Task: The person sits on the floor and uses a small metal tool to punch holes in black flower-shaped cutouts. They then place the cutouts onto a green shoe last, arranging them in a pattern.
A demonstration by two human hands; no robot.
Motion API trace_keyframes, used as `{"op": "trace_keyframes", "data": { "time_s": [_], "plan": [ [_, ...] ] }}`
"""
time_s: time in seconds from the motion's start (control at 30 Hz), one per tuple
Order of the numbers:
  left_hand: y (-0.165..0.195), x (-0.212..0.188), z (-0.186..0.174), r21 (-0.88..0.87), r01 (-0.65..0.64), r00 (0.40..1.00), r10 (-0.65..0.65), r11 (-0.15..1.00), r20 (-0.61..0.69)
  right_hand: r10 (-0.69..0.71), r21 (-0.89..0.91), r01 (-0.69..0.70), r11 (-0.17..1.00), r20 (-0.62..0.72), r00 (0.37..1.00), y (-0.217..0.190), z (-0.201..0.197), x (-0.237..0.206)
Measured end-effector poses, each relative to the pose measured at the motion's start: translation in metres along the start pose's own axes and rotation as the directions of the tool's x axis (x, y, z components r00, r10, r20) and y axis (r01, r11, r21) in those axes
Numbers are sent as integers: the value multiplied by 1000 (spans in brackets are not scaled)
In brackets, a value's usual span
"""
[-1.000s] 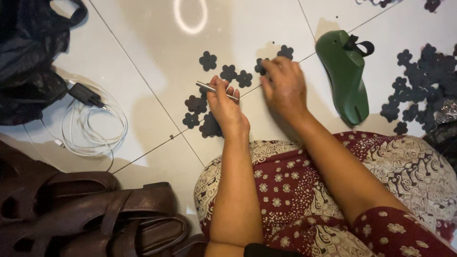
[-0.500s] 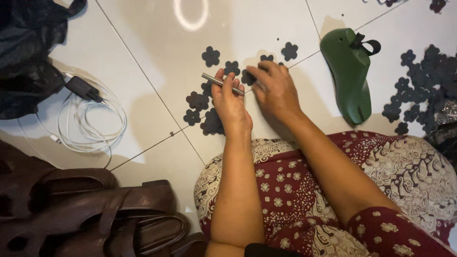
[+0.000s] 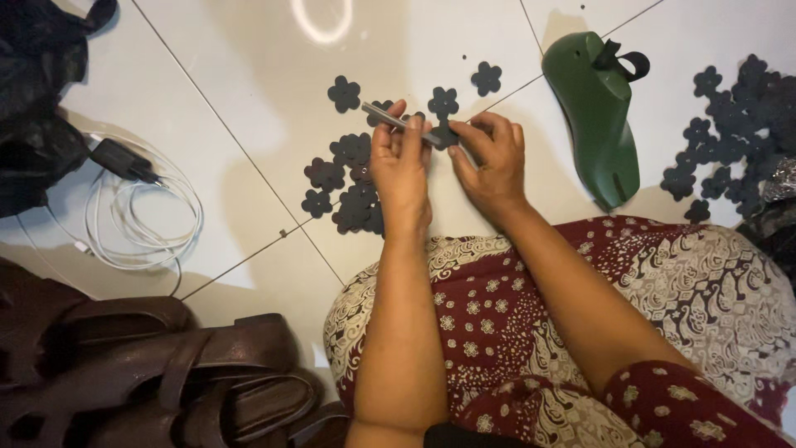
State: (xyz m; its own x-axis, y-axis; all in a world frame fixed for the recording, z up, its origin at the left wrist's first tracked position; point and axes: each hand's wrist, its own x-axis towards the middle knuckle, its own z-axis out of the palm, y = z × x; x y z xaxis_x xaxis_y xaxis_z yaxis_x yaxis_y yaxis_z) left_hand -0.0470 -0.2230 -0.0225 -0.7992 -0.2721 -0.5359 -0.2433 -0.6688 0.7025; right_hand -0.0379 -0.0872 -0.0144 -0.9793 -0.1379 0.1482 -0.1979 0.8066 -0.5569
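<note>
Right hand [image 3: 491,162] shifted onto metal tool [image 3: 400,123], left hand [image 3: 401,166] pinching it

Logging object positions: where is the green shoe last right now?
The green shoe last lies on the white tiled floor, upper right of the head view, just right of the right hand and left of a pile of dark flower cutouts.
</note>
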Motion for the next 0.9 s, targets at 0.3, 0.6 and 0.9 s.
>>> {"op": "trace_keyframes", "data": {
  "time_s": [0.3,0.6,0.9],
  "plan": [
    [-25,3,19,188,-88,988,109,978,-106,-54,-70,52,996,-35,998,23,0,3],
    [-72,-2,35,190,-293,956,280,937,89,-15,-37,14,999,-32,999,47,-4,-1],
    [-90,0,44,209,-308,951,298,928,78,24,-48,-25,999,-12,1000,60,-8,-1]
  ]
}}
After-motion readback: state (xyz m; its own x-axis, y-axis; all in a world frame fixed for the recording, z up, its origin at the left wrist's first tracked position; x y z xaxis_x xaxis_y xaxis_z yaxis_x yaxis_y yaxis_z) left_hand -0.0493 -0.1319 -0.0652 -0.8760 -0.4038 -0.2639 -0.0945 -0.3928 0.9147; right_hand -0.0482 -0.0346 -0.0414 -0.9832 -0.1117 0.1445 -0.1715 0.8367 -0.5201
